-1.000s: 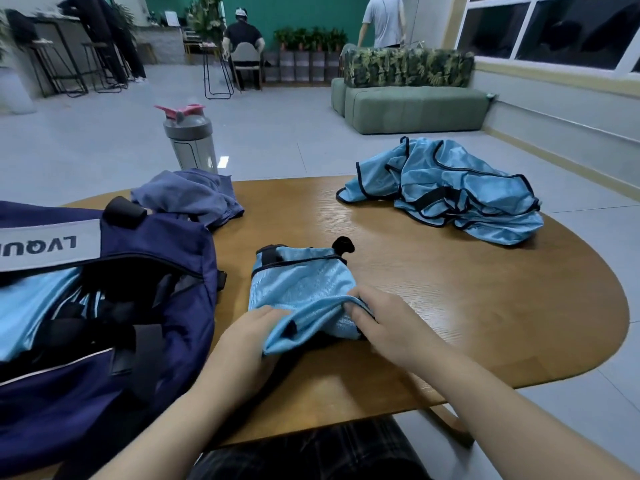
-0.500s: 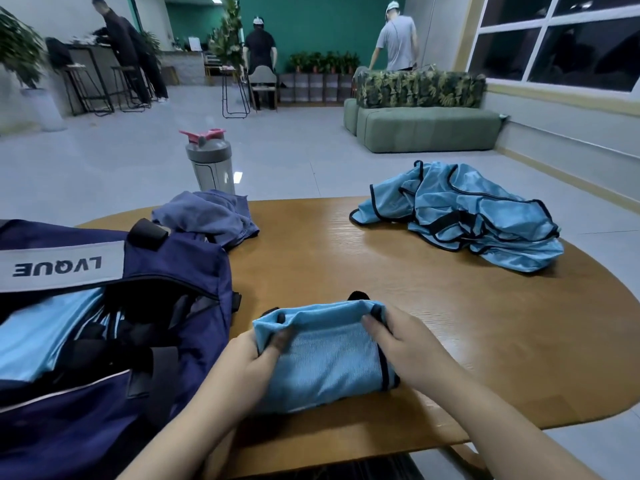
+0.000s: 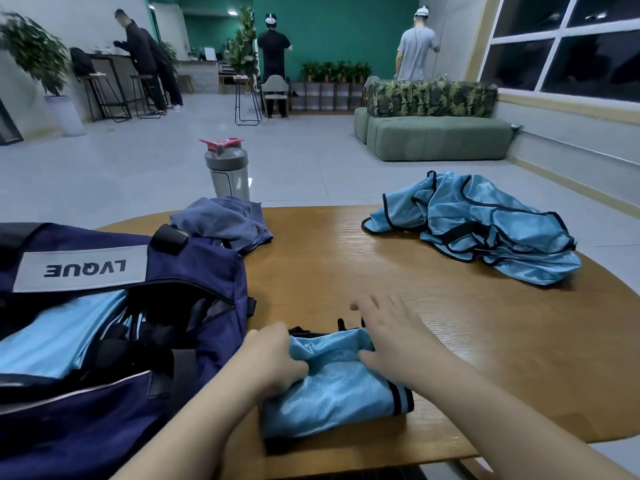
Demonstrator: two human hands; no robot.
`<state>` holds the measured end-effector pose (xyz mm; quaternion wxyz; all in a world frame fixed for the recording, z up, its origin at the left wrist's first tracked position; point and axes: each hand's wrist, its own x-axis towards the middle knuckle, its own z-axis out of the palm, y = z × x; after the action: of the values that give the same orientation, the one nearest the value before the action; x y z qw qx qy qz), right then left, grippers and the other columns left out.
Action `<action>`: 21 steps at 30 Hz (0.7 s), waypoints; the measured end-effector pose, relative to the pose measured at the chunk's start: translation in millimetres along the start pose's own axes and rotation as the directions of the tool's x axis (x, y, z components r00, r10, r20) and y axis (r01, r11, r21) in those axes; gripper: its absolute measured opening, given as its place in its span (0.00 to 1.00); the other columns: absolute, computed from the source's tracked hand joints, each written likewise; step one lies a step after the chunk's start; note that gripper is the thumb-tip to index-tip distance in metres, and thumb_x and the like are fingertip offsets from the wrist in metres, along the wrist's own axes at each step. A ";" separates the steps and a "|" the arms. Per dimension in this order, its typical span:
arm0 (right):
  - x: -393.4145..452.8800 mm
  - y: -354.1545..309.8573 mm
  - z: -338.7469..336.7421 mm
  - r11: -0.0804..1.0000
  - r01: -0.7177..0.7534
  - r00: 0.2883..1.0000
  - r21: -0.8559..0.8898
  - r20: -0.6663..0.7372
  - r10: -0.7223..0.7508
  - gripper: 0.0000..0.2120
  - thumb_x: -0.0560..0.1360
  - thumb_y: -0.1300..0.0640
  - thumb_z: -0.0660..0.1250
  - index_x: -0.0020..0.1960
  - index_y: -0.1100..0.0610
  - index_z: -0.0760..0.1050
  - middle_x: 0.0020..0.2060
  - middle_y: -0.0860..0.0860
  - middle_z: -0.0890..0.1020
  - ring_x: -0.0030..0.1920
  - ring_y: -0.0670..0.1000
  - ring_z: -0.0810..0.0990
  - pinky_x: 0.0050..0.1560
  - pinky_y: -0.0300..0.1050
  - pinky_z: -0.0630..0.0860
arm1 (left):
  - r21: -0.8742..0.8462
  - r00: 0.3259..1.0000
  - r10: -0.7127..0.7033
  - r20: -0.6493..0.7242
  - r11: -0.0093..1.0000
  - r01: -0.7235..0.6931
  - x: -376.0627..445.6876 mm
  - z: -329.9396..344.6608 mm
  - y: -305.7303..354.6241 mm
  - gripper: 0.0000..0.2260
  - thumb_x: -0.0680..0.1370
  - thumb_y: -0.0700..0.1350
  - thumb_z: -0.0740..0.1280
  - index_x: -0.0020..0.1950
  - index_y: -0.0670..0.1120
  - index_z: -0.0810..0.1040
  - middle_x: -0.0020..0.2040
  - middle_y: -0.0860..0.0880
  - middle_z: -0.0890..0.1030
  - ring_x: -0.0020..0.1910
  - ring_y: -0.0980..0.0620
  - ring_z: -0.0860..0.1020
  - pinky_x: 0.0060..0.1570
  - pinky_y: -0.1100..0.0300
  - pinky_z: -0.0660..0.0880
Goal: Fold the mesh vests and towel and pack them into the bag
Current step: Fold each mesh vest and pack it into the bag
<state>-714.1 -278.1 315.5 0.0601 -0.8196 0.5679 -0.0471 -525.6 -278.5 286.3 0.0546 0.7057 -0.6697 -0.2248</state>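
The bag [image 3: 104,341] lies at the table [image 3: 346,271] left; folded vest [image 3: 332,389] at front centre (near edge); towel [image 3: 225,220] behind the bag; unfolded vests [image 3: 485,226] at rear right.

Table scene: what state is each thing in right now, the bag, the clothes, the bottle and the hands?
Bag: unzipped, light blue fabric inside.
Folded vest: compact bundle at the near table edge, under both hands.
Vest pile: crumpled, unfolded, far right.
Towel: bunched, unfolded, beside the bag.
Shaker bottle: upright, lid on.
Left hand: grips the bundle.
Right hand: fingers spread, resting on the bundle.
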 end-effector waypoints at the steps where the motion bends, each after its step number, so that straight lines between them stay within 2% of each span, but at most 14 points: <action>1: 0.6 -4.3 -6.0 0.999 0.052 0.997 -0.003 0.056 -0.052 0.33 0.74 0.48 0.67 0.73 0.51 0.56 0.69 0.48 0.62 0.71 0.50 0.58 0.72 0.46 0.54 | -0.065 0.998 0.021 0.061 0.998 -0.017 2.7 -4.2 1.4 0.12 0.69 0.49 0.66 0.49 0.46 0.72 0.47 0.48 0.78 0.48 0.50 0.76 0.42 0.59 0.72; 3: 1.4 -13.5 -19.1 0.993 0.106 0.975 0.055 0.188 -0.115 0.39 0.73 0.45 0.69 0.76 0.50 0.52 0.74 0.46 0.60 0.75 0.49 0.52 0.75 0.48 0.42 | -0.182 0.982 0.142 0.127 0.976 -0.118 3.7 -9.7 1.0 0.11 0.68 0.43 0.67 0.50 0.47 0.74 0.44 0.49 0.79 0.40 0.53 0.76 0.36 0.62 0.71; 4: 3.6 -16.3 -23.5 0.989 0.101 0.959 0.109 0.253 -0.126 0.41 0.72 0.44 0.70 0.77 0.50 0.51 0.75 0.45 0.59 0.76 0.49 0.50 0.74 0.48 0.40 | -0.230 0.964 0.226 0.137 0.954 -0.191 0.1 -12.2 0.8 0.10 0.69 0.41 0.67 0.49 0.49 0.73 0.42 0.50 0.78 0.37 0.55 0.74 0.34 0.62 0.70; 6: 12.4 -19.9 -27.8 0.978 0.086 0.926 0.189 0.348 -0.148 0.44 0.70 0.43 0.72 0.77 0.48 0.51 0.74 0.45 0.62 0.76 0.50 0.50 0.75 0.49 0.45 | -0.329 0.913 0.395 0.102 0.879 -0.344 -10.5 -16.6 -0.6 0.12 0.66 0.40 0.66 0.46 0.52 0.71 0.41 0.51 0.75 0.36 0.56 0.73 0.34 0.63 0.69; 7: 18.2 -22.0 -28.1 0.975 0.088 0.910 0.203 0.381 -0.161 0.43 0.68 0.44 0.74 0.76 0.48 0.54 0.72 0.45 0.66 0.75 0.51 0.55 0.74 0.50 0.51 | -0.371 0.888 0.456 0.049 0.834 -0.408 -16.5 -19.2 -1.7 0.12 0.64 0.42 0.66 0.44 0.55 0.70 0.42 0.53 0.74 0.38 0.57 0.73 0.36 0.64 0.69; 9: 29.7 -28.5 -27.9 0.969 0.134 0.882 0.207 0.420 -0.212 0.33 0.67 0.46 0.76 0.68 0.49 0.66 0.63 0.46 0.75 0.65 0.49 0.71 0.66 0.46 0.67 | -0.398 0.847 0.528 -0.065 0.764 -0.507 -26.4 -25.5 -7.9 0.12 0.61 0.49 0.66 0.43 0.58 0.69 0.43 0.55 0.73 0.43 0.58 0.74 0.41 0.65 0.69; 11: 35.9 -41.6 -29.5 0.956 0.213 0.852 0.201 0.440 -0.282 0.16 0.69 0.49 0.75 0.52 0.49 0.73 0.47 0.44 0.80 0.50 0.46 0.77 0.53 0.42 0.72 | -0.387 0.812 0.563 -0.157 0.721 -0.575 -38.1 -34.2 -16.7 0.14 0.60 0.51 0.64 0.45 0.54 0.71 0.44 0.53 0.73 0.46 0.56 0.74 0.44 0.63 0.70; 12: 38.3 -48.6 -29.9 0.945 0.243 0.840 0.218 0.439 -0.318 0.11 0.70 0.49 0.74 0.46 0.48 0.73 0.42 0.43 0.79 0.45 0.45 0.76 0.48 0.41 0.72 | -0.384 0.801 0.563 -0.202 0.707 -0.594 -44.3 -38.6 -22.4 0.15 0.61 0.50 0.64 0.46 0.51 0.73 0.45 0.52 0.74 0.46 0.57 0.75 0.45 0.63 0.71; 14: 40.6 -64.2 -31.8 0.914 0.289 0.828 0.283 0.406 -0.388 0.08 0.72 0.49 0.71 0.41 0.47 0.72 0.36 0.42 0.77 0.39 0.42 0.75 0.43 0.36 0.70 | -0.421 0.807 0.520 -0.280 0.689 -0.590 -55.4 -48.2 -37.4 0.17 0.63 0.42 0.66 0.51 0.50 0.74 0.47 0.53 0.75 0.48 0.59 0.75 0.47 0.66 0.71; 16: 44.6 -75.0 -34.3 0.885 0.290 0.845 0.365 0.336 -0.416 0.05 0.74 0.49 0.70 0.46 0.48 0.75 0.40 0.42 0.80 0.41 0.41 0.76 0.46 0.35 0.71 | -0.509 0.835 0.427 -0.348 0.661 -0.551 -64.1 -62.9 -59.0 0.20 0.67 0.38 0.67 0.55 0.54 0.73 0.50 0.55 0.77 0.52 0.59 0.77 0.51 0.68 0.72; 17: 46.7 -79.0 -37.3 0.875 0.271 0.864 0.400 0.300 -0.404 0.08 0.74 0.49 0.69 0.51 0.50 0.76 0.43 0.43 0.81 0.43 0.42 0.77 0.49 0.36 0.72 | -0.505 0.838 0.358 -0.413 0.676 -0.537 -67.1 -72.6 -72.8 0.19 0.69 0.40 0.68 0.56 0.56 0.73 0.51 0.55 0.77 0.53 0.59 0.77 0.53 0.68 0.72; 19: 49.8 -85.5 -46.4 0.833 0.196 0.906 0.518 0.230 -0.355 0.09 0.75 0.50 0.69 0.53 0.52 0.76 0.42 0.43 0.80 0.42 0.42 0.78 0.46 0.34 0.73 | -0.360 0.771 0.202 -0.604 0.794 -0.490 -70.2 -96.5 -104.5 0.13 0.73 0.44 0.70 0.53 0.58 0.72 0.50 0.57 0.77 0.53 0.61 0.76 0.55 0.70 0.71; 20: 50.8 -89.0 -51.5 0.772 0.135 0.927 0.621 0.196 -0.321 0.07 0.75 0.51 0.69 0.51 0.52 0.76 0.39 0.43 0.80 0.39 0.42 0.78 0.41 0.33 0.73 | -0.249 0.715 0.140 -0.685 0.877 -0.411 -71.7 -110.0 -121.5 0.11 0.75 0.43 0.69 0.51 0.57 0.74 0.49 0.57 0.78 0.51 0.60 0.76 0.55 0.68 0.71; 21: 51.6 -93.2 -55.8 0.677 0.065 0.941 0.733 0.181 -0.286 0.04 0.75 0.54 0.69 0.49 0.52 0.76 0.35 0.43 0.81 0.36 0.43 0.79 0.36 0.32 0.73 | -0.149 0.688 0.097 -0.719 0.946 -0.288 -72.8 -123.4 -136.3 0.08 0.76 0.41 0.67 0.50 0.54 0.76 0.48 0.57 0.79 0.50 0.58 0.77 0.54 0.64 0.71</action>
<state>-617.9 -296.5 385.3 0.4501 -0.7796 0.4073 -0.1539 -352.2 -222.4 362.7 0.4169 0.6499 -0.6352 -0.0148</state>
